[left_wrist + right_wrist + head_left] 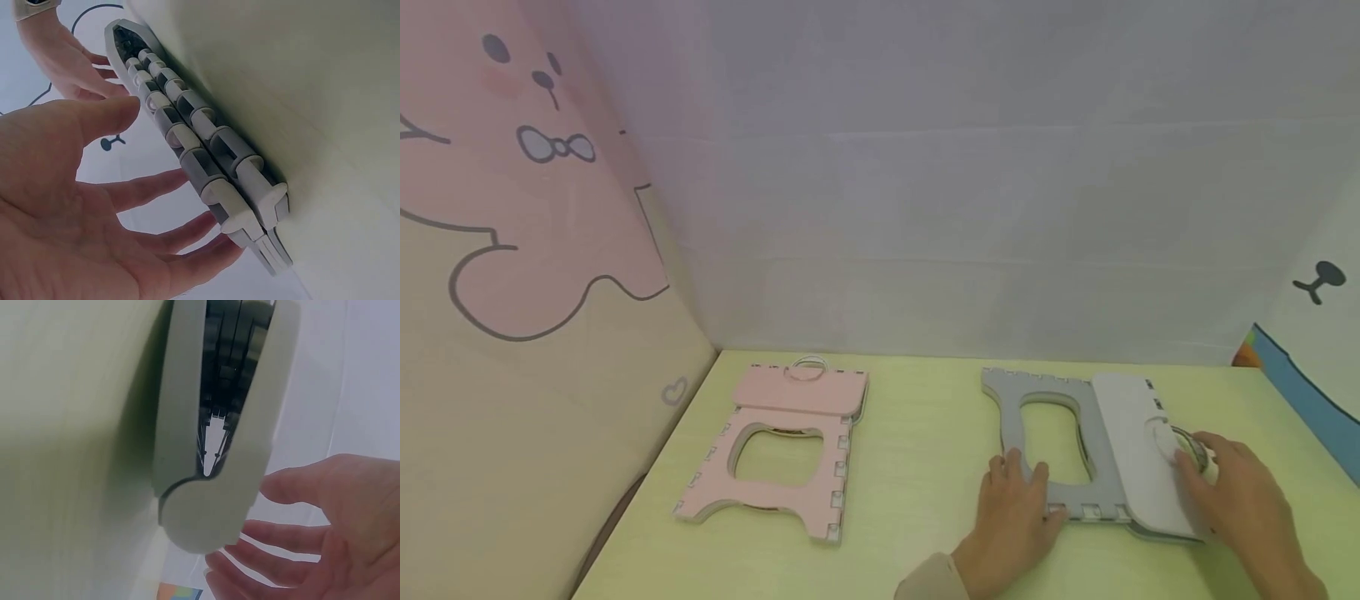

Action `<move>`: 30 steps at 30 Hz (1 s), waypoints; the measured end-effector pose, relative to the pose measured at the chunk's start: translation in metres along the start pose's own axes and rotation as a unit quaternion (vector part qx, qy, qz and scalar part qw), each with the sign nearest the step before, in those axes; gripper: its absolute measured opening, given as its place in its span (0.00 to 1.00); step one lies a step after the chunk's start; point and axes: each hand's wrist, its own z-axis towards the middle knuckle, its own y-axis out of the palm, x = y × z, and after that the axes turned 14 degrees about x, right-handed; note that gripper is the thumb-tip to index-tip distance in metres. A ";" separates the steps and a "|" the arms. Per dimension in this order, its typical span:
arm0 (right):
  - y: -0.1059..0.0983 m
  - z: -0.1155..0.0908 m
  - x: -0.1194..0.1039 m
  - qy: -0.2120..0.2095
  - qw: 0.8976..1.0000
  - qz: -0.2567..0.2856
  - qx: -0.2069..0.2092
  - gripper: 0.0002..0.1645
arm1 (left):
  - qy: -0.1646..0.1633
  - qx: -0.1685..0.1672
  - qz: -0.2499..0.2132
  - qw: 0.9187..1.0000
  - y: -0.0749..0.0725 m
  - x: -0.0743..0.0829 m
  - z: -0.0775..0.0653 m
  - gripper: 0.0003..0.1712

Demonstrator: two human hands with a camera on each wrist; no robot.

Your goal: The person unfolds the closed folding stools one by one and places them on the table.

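A folded step stool with a grey leg frame [1105,467] and a white panel [1138,450] lies flat at the right of the table. My left hand [1011,521] rests on the grey frame's near left corner, fingers extended over it and thumb at the near edge. In the left wrist view, the stool's hinged edge [200,137] runs past the fingers. My right hand [1243,492] grips the white panel's outer end by the handle loop, thumb on top and fingers at the edge. The right wrist view shows the stool's rounded side [206,515] beside that hand.
A second folded step stool, pink [797,392], lies at the left of the light green table [917,467]. A grey wall [970,183] closes the back. Fabric panels with cartoon prints stand at the left [550,375] and right [1322,358].
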 end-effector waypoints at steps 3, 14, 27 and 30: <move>0.001 0.001 0.003 0.003 1.000 -0.001 -0.006 0.28 | 0.007 0.006 0.006 1.000 0.001 -0.001 -0.002 0.24; 0.004 0.003 0.012 0.026 0.998 0.005 -0.059 0.32 | 0.015 0.023 0.031 0.999 0.006 -0.003 -0.004 0.25; 0.010 0.008 0.020 0.025 0.997 0.020 -0.076 0.33 | 0.017 0.013 0.014 1.000 0.006 -0.006 -0.005 0.25; 0.012 0.009 0.024 0.011 0.997 0.029 -0.070 0.33 | 0.018 0.013 0.017 1.000 0.006 -0.007 -0.006 0.25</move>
